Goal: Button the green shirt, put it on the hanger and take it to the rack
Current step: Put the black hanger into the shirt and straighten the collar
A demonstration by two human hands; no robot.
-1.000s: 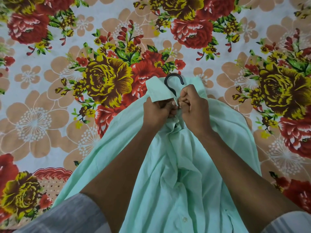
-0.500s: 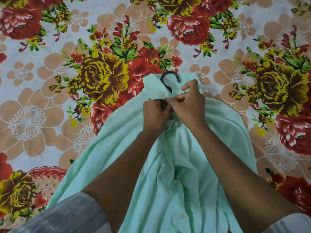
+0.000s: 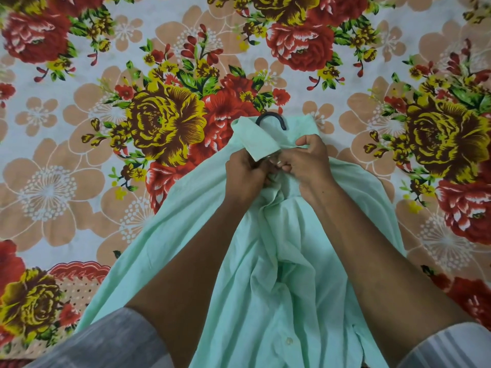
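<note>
In the head view, the green shirt point(image 3: 268, 261) lies spread on the floral sheet point(image 3: 79, 155), running from the collar at the far end down between the person's forearms. The left hand point(image 3: 245, 176) and right hand point(image 3: 309, 162) meet just below the collar, fingers curled and pinching the shirt's front edges together. The hanger point(image 3: 272, 119) hook pokes out beyond the collar, just past both hands.

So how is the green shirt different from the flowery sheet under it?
The green shirt is one plain pale colour; the flowery sheet is covered in red, yellow and peach flowers. The shirt is crumpled and bunched where the left hand and right hand pinch it; the sheet lies flat. Both are cloth.
</note>
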